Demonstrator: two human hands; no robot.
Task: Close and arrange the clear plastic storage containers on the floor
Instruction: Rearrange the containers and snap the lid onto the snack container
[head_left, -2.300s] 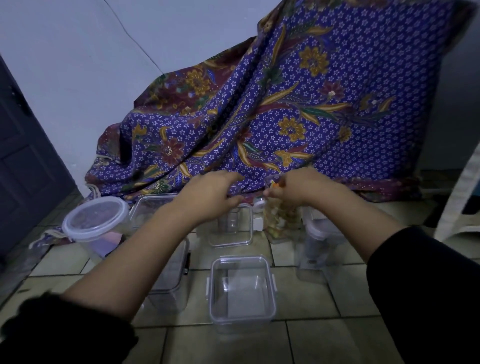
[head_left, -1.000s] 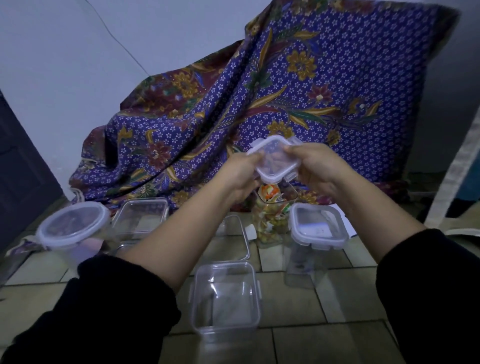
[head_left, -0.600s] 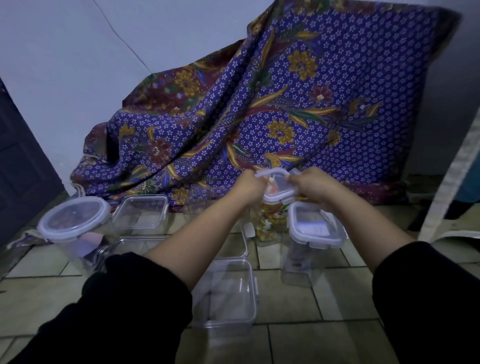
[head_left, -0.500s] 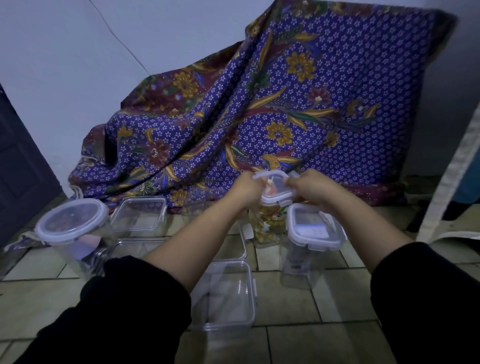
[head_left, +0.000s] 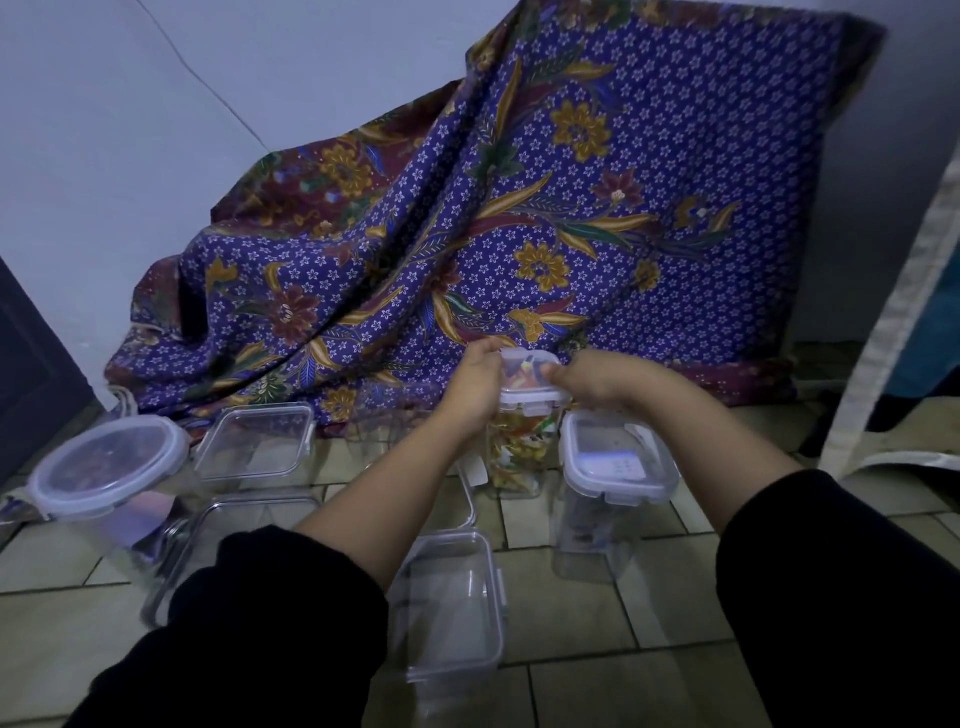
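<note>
Item under inspection: the lid (head_left: 530, 383), seated on the tall jar (head_left: 517, 457). The jar stands on the floor (head_left: 597, 623) at the foot of the patterned cloth (head_left: 519, 208), just beside a second, lidded jar (head_left: 618, 467).

My left hand (head_left: 475, 387) grips the lid's left edge with curled fingers. My right hand (head_left: 597, 382) pinches its right edge, thumb on top.

Assessment: thin clear plastic, light, stiff, probably slick. The jar is narrow and tall, so I judge it liable to tip. It is best held at the lid's side flaps, pressing evenly.

Not determinable:
- whether any flap is latched
- my fingertips, which are hidden behind the lid
- the contents, beyond coloured pieces

My left sleeve (head_left: 260, 623) covers part of the open box (head_left: 457, 613).
</note>
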